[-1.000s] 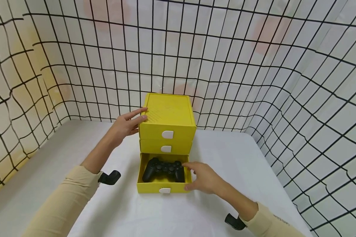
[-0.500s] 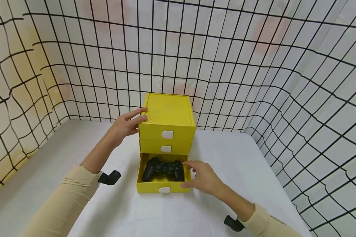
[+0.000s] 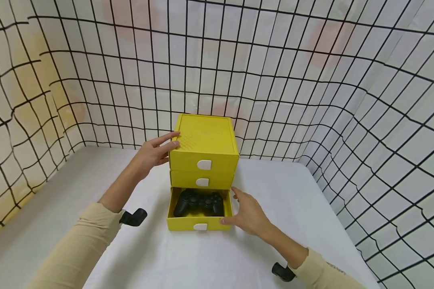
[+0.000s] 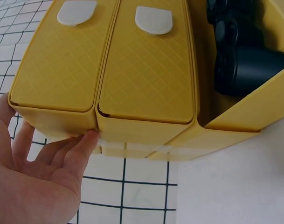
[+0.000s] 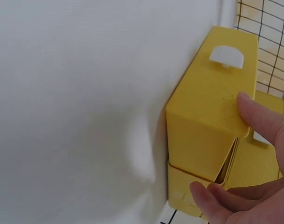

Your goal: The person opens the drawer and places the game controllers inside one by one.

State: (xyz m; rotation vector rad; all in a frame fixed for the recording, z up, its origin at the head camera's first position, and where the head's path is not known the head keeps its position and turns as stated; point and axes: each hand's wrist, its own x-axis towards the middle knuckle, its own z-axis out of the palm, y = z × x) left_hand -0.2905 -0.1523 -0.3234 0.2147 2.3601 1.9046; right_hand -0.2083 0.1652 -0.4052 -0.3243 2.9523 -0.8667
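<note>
A yellow drawer unit [image 3: 207, 132] with three stacked drawers and white pull tabs stands on the table. Its bottom drawer [image 3: 182, 223] is pulled partway out, and a black game controller [image 3: 199, 204] lies inside. My left hand [image 3: 150, 155] rests on the unit's upper left edge, fingers on the top and against the side, as the left wrist view also shows. With its thumb, my right hand [image 3: 250, 212] presses the right end of the drawer front. The other right fingers extend along the drawer's right side in the right wrist view.
A white cloth [image 3: 275, 188] covers the table. Black wire mesh [image 3: 217, 72] stands behind the unit and along both sides, with pale sheeting behind it. Each sleeve cuff carries a small black wrist camera, such as the left camera [image 3: 134, 217].
The bottom drawer has slid slightly inward with the controller in it. My right fingers have moved from the drawer's right rim to outside its side. The left hand stays put.
</note>
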